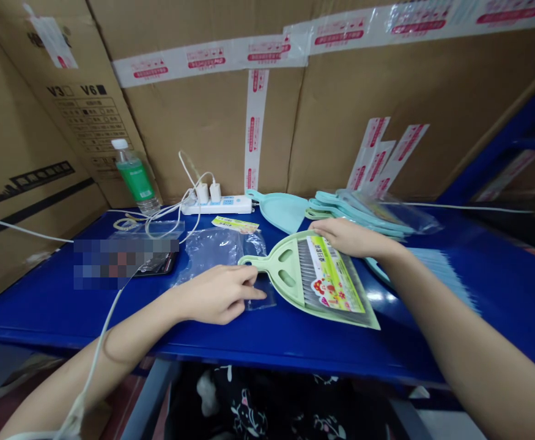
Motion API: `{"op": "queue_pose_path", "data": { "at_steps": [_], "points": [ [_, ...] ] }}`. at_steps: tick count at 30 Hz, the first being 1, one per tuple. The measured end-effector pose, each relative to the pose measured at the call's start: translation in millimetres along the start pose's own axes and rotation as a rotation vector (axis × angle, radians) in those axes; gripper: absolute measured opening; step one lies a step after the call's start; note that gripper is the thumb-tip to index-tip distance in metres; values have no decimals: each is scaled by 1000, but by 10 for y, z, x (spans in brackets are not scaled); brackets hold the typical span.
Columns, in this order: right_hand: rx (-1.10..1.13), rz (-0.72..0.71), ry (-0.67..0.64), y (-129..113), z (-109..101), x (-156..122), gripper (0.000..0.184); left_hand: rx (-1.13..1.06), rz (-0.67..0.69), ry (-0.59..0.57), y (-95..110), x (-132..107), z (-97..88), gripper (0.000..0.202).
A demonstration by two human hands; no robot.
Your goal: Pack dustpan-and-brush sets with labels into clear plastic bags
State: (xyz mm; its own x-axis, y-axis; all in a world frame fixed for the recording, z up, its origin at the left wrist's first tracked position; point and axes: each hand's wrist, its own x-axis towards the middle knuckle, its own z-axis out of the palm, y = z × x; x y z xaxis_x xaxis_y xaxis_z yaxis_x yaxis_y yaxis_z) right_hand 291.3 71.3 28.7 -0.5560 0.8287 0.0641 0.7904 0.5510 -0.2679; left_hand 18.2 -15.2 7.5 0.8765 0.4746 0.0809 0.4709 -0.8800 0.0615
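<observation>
A pale green dustpan [295, 269] with a small brush and a printed label card [329, 275] lies on the blue table [501, 287]. My right hand [345, 237] rests on its far top edge, fingers curled over the rim. My left hand [219, 293] sits just left of the dustpan's handle, fingers pinched on the edge of a clear plastic bag [224, 250] that lies flat on the table.
A stack of teal dustpans [354, 211] and one lone teal dustpan [280, 208] lie behind. A power strip [216, 205] with chargers and white cables, a water bottle [136, 177] and a dark phone [157, 264] sit at the back left. Cardboard boxes [340, 122] wall the rear.
</observation>
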Motion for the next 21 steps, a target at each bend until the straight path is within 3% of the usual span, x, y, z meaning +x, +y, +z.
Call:
{"op": "queue_pose_path", "data": {
  "at_steps": [11,21],
  "points": [
    [-44,96,-16,-135,38,17,23,-64,65,51,6,13,29,39],
    [-2,126,-24,-267,125,51,27,-165,113,178,30,33,24,32]
  ]
}}
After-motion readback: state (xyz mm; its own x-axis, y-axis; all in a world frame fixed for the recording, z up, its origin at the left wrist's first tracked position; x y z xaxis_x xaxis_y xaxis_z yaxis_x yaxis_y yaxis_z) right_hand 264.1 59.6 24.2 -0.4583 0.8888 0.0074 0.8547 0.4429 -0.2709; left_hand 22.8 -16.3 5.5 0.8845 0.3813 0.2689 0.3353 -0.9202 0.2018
